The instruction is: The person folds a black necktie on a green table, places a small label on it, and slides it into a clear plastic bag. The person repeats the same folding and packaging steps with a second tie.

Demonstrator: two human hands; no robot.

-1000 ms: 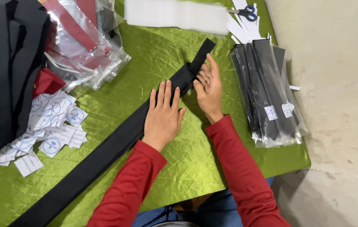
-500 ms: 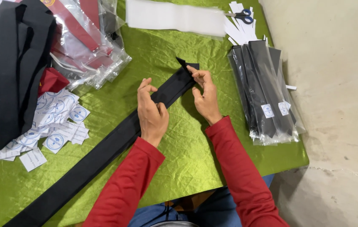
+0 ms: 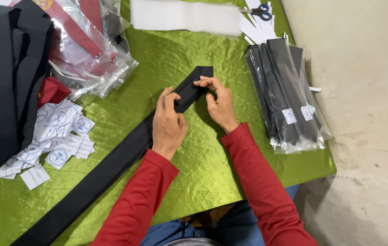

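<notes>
A long black necktie lies diagonally across the green satin tablecloth, from the lower left up to the middle. Its upper end is folded back on itself. My left hand pinches the tie just below the fold. My right hand grips the folded end with thumb and fingertips. Both arms wear red sleeves.
A stack of black ties in clear bags lies at the right table edge. White sheets and blue-handled scissors sit at the back. Bagged red ties, black garments and round-printed paper tags fill the left side.
My hands went from pressing flat on the tie to lifting its narrow end and folding it back toward me; the tie's upper end now stops shorter on the cloth.
</notes>
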